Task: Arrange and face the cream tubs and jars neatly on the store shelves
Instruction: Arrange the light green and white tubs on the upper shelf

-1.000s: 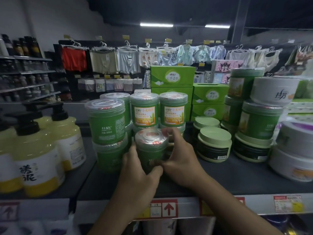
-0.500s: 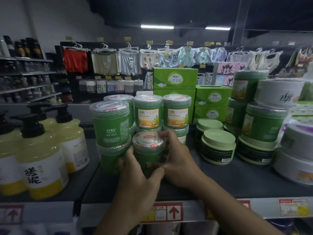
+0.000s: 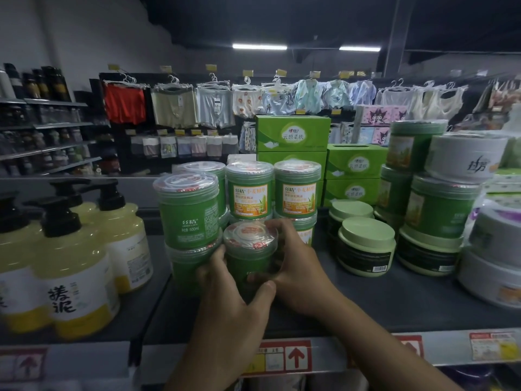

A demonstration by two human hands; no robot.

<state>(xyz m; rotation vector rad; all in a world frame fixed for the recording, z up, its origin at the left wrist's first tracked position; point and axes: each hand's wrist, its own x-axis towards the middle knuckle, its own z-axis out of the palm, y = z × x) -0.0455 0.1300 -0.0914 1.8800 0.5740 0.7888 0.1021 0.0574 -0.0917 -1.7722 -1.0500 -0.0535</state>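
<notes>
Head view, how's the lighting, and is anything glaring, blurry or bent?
Head view: the store is dim, lit by two ceiling strip lights; a sheen glints on the clear lid of the green tub; wide-angle bending and softness grow toward the edges, as on the yellow pump bottles.

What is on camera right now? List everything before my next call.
held green tub: one, green with clear lid, shelf front, between both hands
stacked green tubs: several, green, two tiers, behind and left of it
pump bottles: at least three, yellow with black pumps, far left
dark jars: two, pale green lids, right of centre
right green tubs: several, green, stacked at right
white tubs: three visible, white, far right
tissue boxes: four, green, behind the tubs
hanging garments: one row, mixed colours, back wall
shelf: one, dark grey, below the tubs
left hand: grips the held tub
right hand: grips the held tub
</notes>
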